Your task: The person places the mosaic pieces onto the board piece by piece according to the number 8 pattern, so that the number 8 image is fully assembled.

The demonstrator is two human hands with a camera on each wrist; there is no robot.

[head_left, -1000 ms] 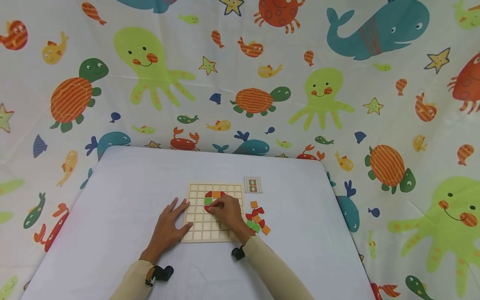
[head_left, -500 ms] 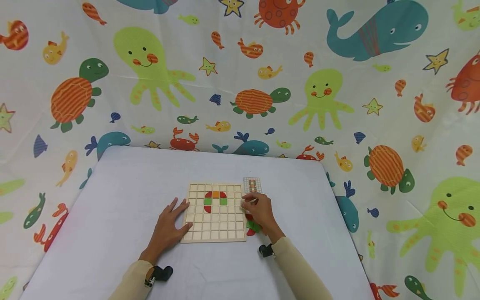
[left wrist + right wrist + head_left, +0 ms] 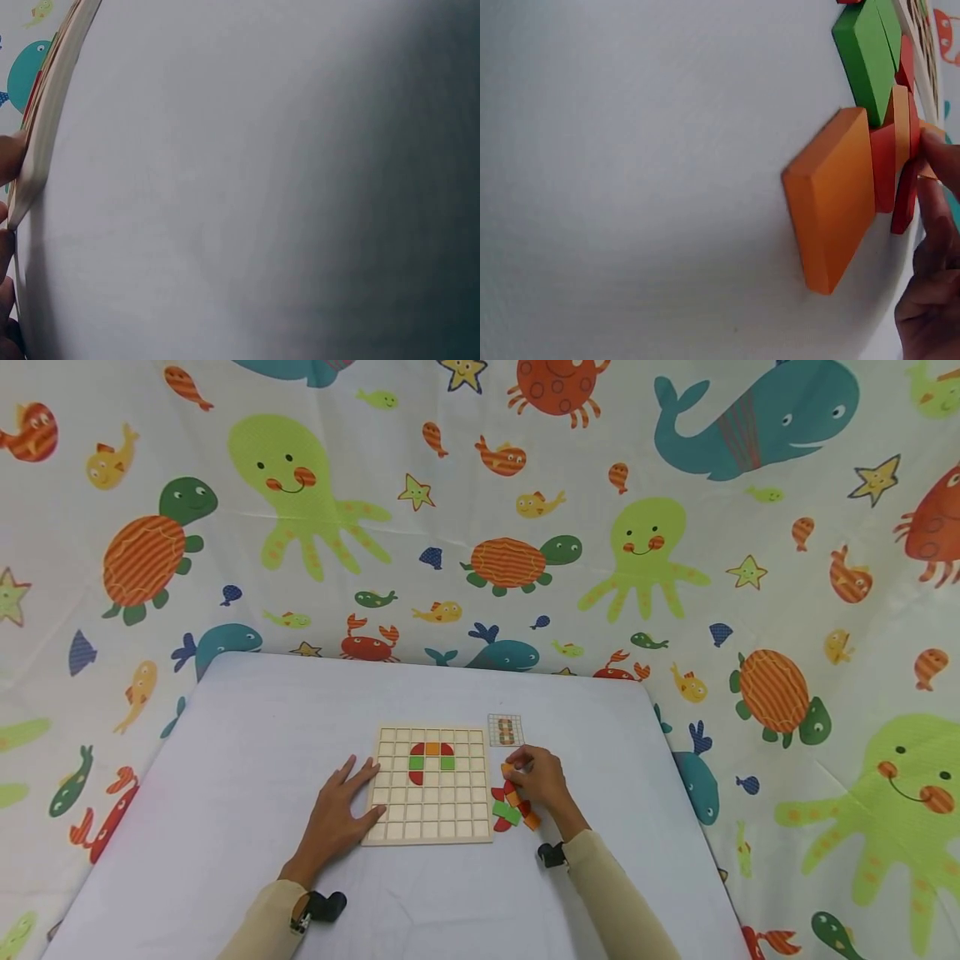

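Observation:
My left hand (image 3: 333, 810) rests at the left edge of a gridded wooden board (image 3: 427, 829), fingers spread, thumb on its near corner. The left wrist view shows the board's side (image 3: 46, 135) with fingertips against it. On the board are an orange square tile (image 3: 432, 748), two green tiles, one of them (image 3: 416, 763) at left, and red rounded tiles, one (image 3: 416, 777) lowest. Right of the board, my right hand (image 3: 546, 781) pinches an orange square tile (image 3: 507, 769) between thumb and finger at the top of a loose pile. The tile is partly hidden by the fingers.
Loose green tiles (image 3: 506, 812), red tiles (image 3: 501, 826) and an orange tile (image 3: 532, 821) lie beside the board's right edge. A small pattern card (image 3: 506, 730) lies at its upper right. White cloth (image 3: 262, 735) covers the table; a sea-animal curtain (image 3: 450, 468) hangs behind.
My right hand has left the board, uncovering a green tile and a red tile there, and moved right to the loose pile, where it takes hold of an orange tile. The left hand stays put.

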